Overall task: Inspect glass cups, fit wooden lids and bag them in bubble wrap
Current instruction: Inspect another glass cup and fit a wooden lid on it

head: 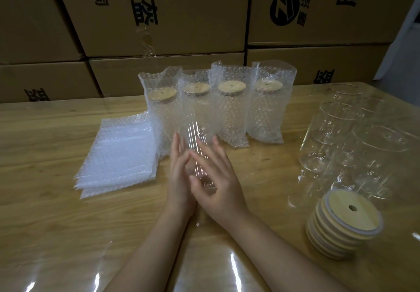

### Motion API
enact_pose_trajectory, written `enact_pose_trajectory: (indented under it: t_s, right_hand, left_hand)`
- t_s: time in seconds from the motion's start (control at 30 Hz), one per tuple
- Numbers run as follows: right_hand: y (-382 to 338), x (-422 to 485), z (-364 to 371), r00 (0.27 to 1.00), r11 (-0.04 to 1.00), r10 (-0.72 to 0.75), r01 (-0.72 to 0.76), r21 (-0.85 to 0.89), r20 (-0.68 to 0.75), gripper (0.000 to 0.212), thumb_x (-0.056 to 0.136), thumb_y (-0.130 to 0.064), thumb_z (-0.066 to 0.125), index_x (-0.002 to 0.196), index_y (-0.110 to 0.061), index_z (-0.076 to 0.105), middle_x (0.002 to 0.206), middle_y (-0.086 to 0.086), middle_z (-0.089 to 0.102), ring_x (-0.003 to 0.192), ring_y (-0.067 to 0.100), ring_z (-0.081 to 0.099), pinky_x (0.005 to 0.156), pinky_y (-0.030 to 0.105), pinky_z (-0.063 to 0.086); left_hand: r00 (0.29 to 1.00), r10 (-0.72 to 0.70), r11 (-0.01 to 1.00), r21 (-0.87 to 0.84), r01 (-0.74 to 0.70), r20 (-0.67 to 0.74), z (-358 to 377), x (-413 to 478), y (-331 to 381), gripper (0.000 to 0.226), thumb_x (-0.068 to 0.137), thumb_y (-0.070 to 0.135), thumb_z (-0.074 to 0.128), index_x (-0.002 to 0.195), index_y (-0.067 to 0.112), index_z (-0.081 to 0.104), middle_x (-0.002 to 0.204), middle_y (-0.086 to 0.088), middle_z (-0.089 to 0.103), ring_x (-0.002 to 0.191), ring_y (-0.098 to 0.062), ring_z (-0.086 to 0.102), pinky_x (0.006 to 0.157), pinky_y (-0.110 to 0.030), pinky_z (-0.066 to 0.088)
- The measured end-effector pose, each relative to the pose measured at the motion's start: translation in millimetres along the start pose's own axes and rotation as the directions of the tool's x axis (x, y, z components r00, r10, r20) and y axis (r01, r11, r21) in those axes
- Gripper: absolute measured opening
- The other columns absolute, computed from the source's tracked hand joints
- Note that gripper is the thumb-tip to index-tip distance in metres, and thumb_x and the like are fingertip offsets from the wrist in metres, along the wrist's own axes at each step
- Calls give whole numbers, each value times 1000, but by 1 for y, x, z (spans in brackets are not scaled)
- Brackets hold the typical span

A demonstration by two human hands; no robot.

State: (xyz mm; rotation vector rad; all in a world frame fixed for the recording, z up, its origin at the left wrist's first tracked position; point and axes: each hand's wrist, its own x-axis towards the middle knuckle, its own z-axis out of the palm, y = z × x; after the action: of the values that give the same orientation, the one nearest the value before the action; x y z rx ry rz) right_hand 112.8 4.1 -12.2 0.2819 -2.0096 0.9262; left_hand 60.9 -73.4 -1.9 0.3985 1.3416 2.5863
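Holding lidded cups [231,88]: four bubble bags [266,70]

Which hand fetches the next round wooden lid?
Right, probably. The stack of round wooden lids lies nearer the right hand; the left hand can steady the clear glass cup.
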Motion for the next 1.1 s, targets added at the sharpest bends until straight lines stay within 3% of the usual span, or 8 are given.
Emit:
enact_pose_trajectory:
  t_s: [0.13, 0.33, 0.47, 0.53, 0.6, 0.87, 1.0, 1.1]
  right_hand:
    - [-3, 1, 1, 994, 994, -106, 105, -37, -31, 31, 86, -11, 55, 112, -8, 70, 133, 4, 59, 136, 21, 42, 115, 47, 27]
    - [0, 7, -7, 962, 945, 271, -274, 179, 41, 39, 92, -31, 43, 131, -30, 49, 153, -10, 29, 148, 11, 11, 119, 33, 16]
    - [5, 14, -12, 898, 834, 440, -414, 365, 11, 41, 91, -24, 46, 130, -37, 44, 152, -21, 24, 147, 5, 13, 120, 36, 18]
    - [9, 19, -17, 843, 734, 539, -470, 490, 2, 41, 90, -29, 45, 127, -46, 42, 152, -22, 25, 144, 4, 21, 117, 46, 26]
    - [14, 22, -21, 771, 595, 636, -507, 624, 21, 42, 88, -36, 45, 127, -50, 39, 156, -13, 26, 139, 1, 30, 114, 40, 33]
    - [22, 19, -15, 542, -62, 706, -593, 802, 456, 58, 85, -62, 44, 138, -41, 43, 127, -4, 64, 118, 16, 60, 101, 43, 45]
    - [24, 18, -17, 488, -125, 651, -686, 716, 582, 54, 94, -61, 34, 140, -35, 44, 126, 7, 65, 101, 25, 68, 78, 39, 56]
    - [29, 16, -15, 481, -162, 636, -681, 714, 603, 59, 94, -61, 29, 143, -31, 43, 131, 4, 62, 117, 25, 61, 90, 42, 50]
  left_hand:
    - [983, -152, 978, -125, 164, 98, -1, -1, 4, 45, 84, 43, 59, 128, 39, 56, 119, 7, 69, 110, -14, 65, 79, -27, 56]
    - [958, -240, 970, 1, 243, 157, -3, 3, 5, 58, 77, 30, 61, 132, 45, 48, 122, 23, 64, 108, -7, 65, 71, -29, 57]
    - [942, -268, 963, 74, 258, 200, 1, -1, 6, 55, 71, 36, 68, 122, 54, 55, 126, 20, 63, 107, -6, 65, 78, -35, 54]
    - [925, -285, 959, 79, 274, 253, 5, -4, 8, 56, 75, 32, 65, 126, 51, 52, 127, 14, 63, 90, -14, 71, 63, -28, 55]
    - [906, -296, 955, 79, 286, 304, 7, -5, 5, 57, 79, 26, 58, 131, 47, 48, 129, 9, 63, 87, -23, 71, 61, -27, 56]
    - [971, -84, 968, 250, 26, 226, 14, -3, 8, 65, 75, 13, 69, 130, 39, 46, 147, 9, 43, 134, -7, 43, 102, -24, 42]
    - [940, 69, 770, 582, -262, 333, 19, -6, 20, 36, 86, 24, 50, 118, 38, 59, 153, 22, 26, 142, 4, 21, 117, -28, 24]
    - [912, 30, 466, 802, -375, 409, 32, -8, 30, 44, 88, 29, 35, 127, 40, 51, 156, 23, 14, 146, -5, 11, 120, -40, 14]
